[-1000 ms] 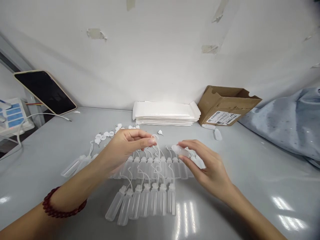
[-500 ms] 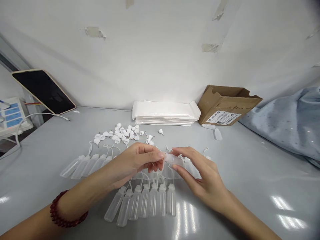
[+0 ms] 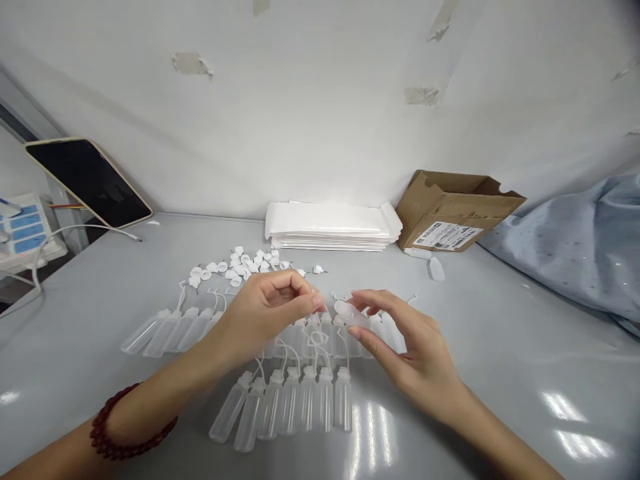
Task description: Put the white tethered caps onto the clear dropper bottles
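My right hand [image 3: 395,333] holds a small translucent squeeze bottle [image 3: 354,316] between thumb and fingers, tilted with its open end toward the left. Just left of that end, my left hand [image 3: 287,300] is closed in a pinch. A thin white strap [image 3: 318,337] hangs below its fingertips, apart from the bottle; whatever else they grip is hidden. Under and in front of my hands lies a row of clear bottles [image 3: 291,403] with strapped necks. More bottles [image 3: 170,333] lie to the left, partly behind my left forearm.
White caps with thin dark tips [image 3: 247,264] are scattered behind my left hand, one cap [image 3: 319,269] standing apart. At the wall are stacked white packets [image 3: 333,223] and a cardboard box [image 3: 450,217], with two loose bottles [image 3: 436,269] near it. A phone [image 3: 87,180] leans left; blue cloth [image 3: 575,240] lies right.
My left hand has come away from the bottle's neck, moving slightly left and up. The bottle's end now shows open, and the strap hangs below my left fingers.
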